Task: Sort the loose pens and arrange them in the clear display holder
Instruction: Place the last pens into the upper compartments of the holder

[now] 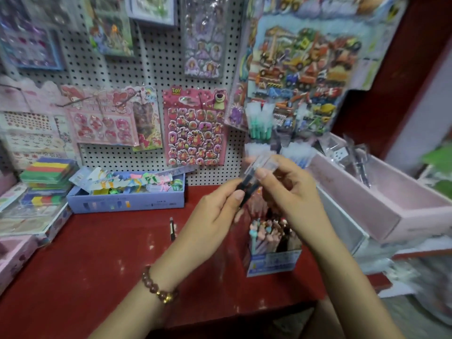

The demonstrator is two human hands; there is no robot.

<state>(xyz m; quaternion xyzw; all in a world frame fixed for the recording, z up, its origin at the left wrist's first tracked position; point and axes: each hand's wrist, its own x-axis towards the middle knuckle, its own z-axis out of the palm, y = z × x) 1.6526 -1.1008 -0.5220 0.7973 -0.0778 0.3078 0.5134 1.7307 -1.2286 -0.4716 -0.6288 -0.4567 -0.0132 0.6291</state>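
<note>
The red worktop (pixel 93 260) has its widest bare stretch at the front left, running from the near edge up towards the middle. Along the back edge, under the pegboard (pixel 151 69), sits a blue tray (pixel 124 203) of pastel clips. The right side is crowded: a long pink box (pixel 381 214) lies along the right edge, and a blue carton (pixel 272 261) of figure-topped pens stands just in front of it, directly beneath the hands. The clear display holder (pixel 277 140) stands in the back right corner against the pegboard, with rows of green and pale-capped pens in it, just behind the raised hands.

A loose black pen (pixel 172 228) lies alone near the middle of the worktop, left of both hands and touched by neither. A few dark pens (pixel 252 178) with clear caps are held up in the air between the hands, tilted up to the right.

The left hand (pixel 217 214), with a bead bracelet (pixel 159 287) on its wrist, pinches their lower barrels between thumb and curled fingers. The right hand (pixel 291 192) grips the upper part, its thumb just below the clear caps; blur hides the exact number of pens.
</note>
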